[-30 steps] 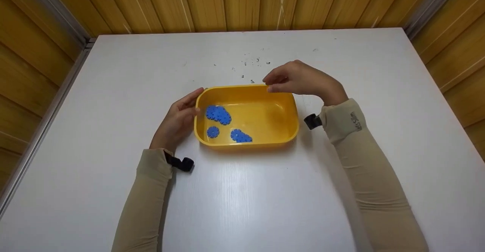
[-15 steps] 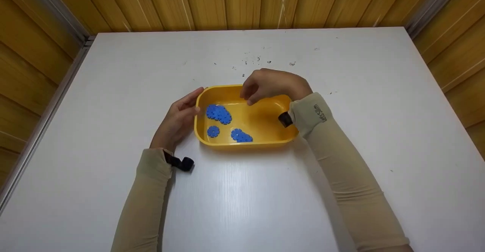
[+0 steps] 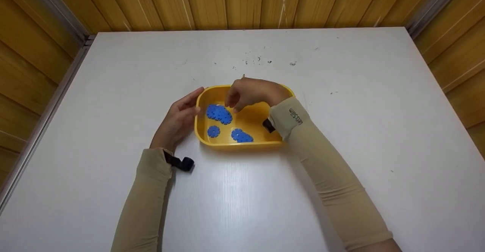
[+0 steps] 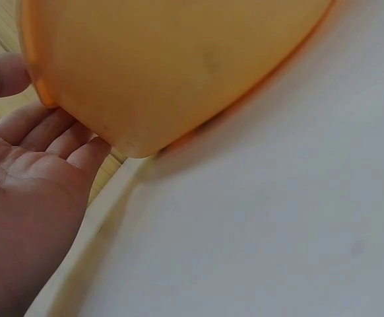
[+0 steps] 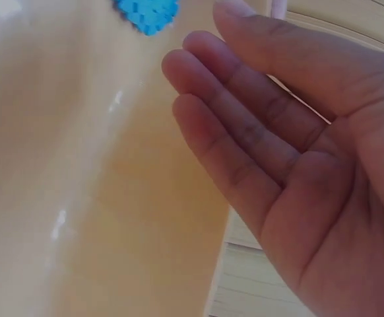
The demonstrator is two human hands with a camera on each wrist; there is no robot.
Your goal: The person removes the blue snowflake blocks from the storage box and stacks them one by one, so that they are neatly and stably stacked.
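A yellow plastic bin [image 3: 257, 143] stands on the white table. Several blue notched interlocking discs lie on its floor: an overlapping pile [image 3: 218, 113] at the far left, a single disc [image 3: 213, 131] below it, and a small cluster [image 3: 241, 135] by the near wall. My left hand [image 3: 178, 117] grips the bin's left end, its thumb at the rim and its fingers along the outer wall [image 4: 146, 79]. Over the bin is my right hand [image 3: 252, 92], loosely bent, fingertips just right of the disc pile. In the right wrist view its palm holds nothing, and blue discs [image 5: 147, 13] show beyond the fingertips.
Both forearms wear beige sleeves [image 3: 322, 165] with a black wrist camera [image 3: 183, 164] at the cuff. Small dark marks [image 3: 258, 59] dot the white tabletop [image 3: 227, 199] behind the bin. Yellow slatted walls [image 3: 242, 3] border the table at the back and sides.
My right hand has moved left and nearer, from the bin's far right rim to over the inside beside the disc pile. The left hand, bin and discs stay in place.
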